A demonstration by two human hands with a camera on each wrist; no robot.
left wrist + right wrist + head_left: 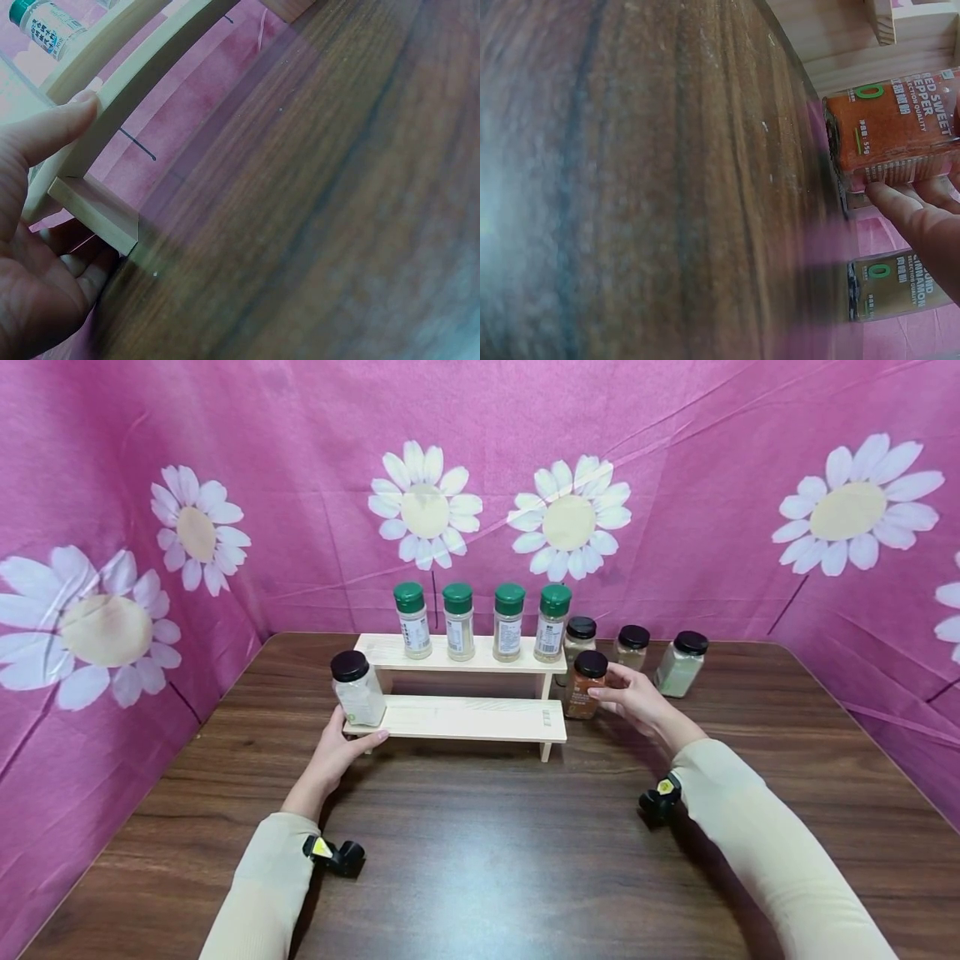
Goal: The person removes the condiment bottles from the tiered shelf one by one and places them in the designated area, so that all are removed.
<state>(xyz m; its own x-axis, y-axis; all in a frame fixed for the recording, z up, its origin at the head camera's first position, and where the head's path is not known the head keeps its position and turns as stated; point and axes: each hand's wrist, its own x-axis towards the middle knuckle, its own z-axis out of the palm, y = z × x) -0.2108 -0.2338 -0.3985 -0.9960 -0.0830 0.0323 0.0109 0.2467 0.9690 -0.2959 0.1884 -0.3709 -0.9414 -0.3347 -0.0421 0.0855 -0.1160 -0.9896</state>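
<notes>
At the left end of a two-tier wooden rack (465, 718), my left hand (337, 756) grips the lower shelf. Its thumb (64, 124) lies along the front edge, with the other fingers curled by the leg. A black-lidded jar of pale contents (362, 697) stands on that shelf end, just above the hand. My right hand (637, 702) holds a red sweet pepper jar (583, 693) upright beside the rack's right end. In the right wrist view its fingers press the jar's side (892, 124). Whether its base touches the table is unclear.
Several green-capped spice bottles (507, 631) line the upper shelf. Behind the right hand stand three black-lidded jars: one partly hidden (580, 639), a cinnamon jar (632, 647) and a green one (678, 668). A pink flowered cloth (480, 410) hangs behind the brown table (480, 843).
</notes>
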